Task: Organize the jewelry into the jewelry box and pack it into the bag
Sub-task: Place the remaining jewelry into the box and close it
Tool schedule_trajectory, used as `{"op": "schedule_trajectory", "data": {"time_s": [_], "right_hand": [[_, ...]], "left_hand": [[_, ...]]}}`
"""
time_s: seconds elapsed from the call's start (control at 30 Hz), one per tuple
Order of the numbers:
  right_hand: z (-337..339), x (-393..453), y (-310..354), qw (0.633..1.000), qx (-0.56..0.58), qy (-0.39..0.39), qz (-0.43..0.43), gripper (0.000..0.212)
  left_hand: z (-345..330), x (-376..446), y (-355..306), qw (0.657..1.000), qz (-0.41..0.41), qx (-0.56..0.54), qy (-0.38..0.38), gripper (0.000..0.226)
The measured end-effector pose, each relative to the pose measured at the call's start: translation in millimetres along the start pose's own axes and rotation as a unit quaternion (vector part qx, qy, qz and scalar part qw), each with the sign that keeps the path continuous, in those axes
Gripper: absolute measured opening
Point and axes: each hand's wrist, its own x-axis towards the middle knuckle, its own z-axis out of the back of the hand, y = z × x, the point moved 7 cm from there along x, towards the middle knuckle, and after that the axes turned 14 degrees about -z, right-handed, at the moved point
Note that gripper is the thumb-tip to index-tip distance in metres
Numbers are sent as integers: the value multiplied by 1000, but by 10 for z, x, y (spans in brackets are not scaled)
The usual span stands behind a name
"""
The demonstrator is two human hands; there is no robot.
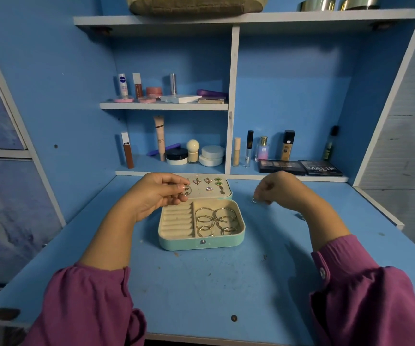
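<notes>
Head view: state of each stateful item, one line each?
Jewelry box: open, lid flat behind.
Bangles: lying in box's right compartment.
Ring slots: empty.
Earrings: on the lid.
Ring: pinched in left hand.
Right hand: curled at a small ring on desk.
</notes>
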Motion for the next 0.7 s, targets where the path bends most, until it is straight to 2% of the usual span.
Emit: {"op": "schedule_trajectory", "data": {"time_s": [0.13,0.33,0.7], "right_hand": [[-87,-33,212,993,109,-41,30,9],[-344,-147,492,983,170,-34,61,5],[-638,-206,643,986,146,-4,74,2]], "left_hand": [[91,-30,-9,997,-6,75,29,17],[218,-54,0,978,-17,203,46,20],[183,-48,9,959,-33,278,40,18]]}}
